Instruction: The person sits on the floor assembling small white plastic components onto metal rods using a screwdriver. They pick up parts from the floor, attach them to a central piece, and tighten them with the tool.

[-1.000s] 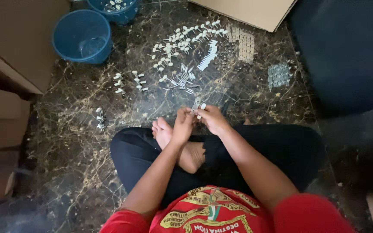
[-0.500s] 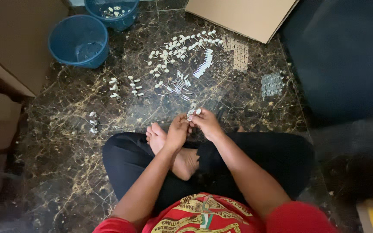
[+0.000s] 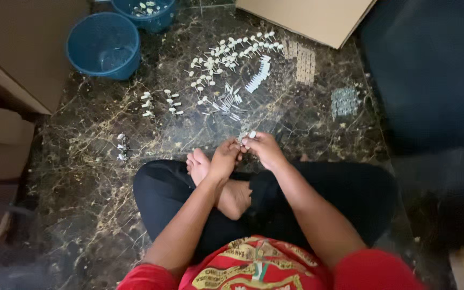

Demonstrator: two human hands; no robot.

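I sit cross-legged on a dark marble floor. My left hand [image 3: 225, 159] and my right hand [image 3: 264, 149] meet just above my bare feet, both pinching one small white-and-metal part [image 3: 246, 136] between the fingertips. Beyond my hands lies a spread of several small white parts [image 3: 226, 59] on the floor, with a neat row of them [image 3: 259, 80] and a cluster of thin metal pins [image 3: 226, 103] beside it.
Two blue buckets stand at the back left, one empty [image 3: 103, 45], one holding small white parts [image 3: 145, 11]. Cardboard sheets lie at the left [image 3: 17, 48] and top right [image 3: 312, 19]. Clear part strips [image 3: 345, 101] lie right. A dark surface [image 3: 430, 70] fills the right side.
The view has shifted slightly; my hands stay joined on the small part above my feet, fingers working it.
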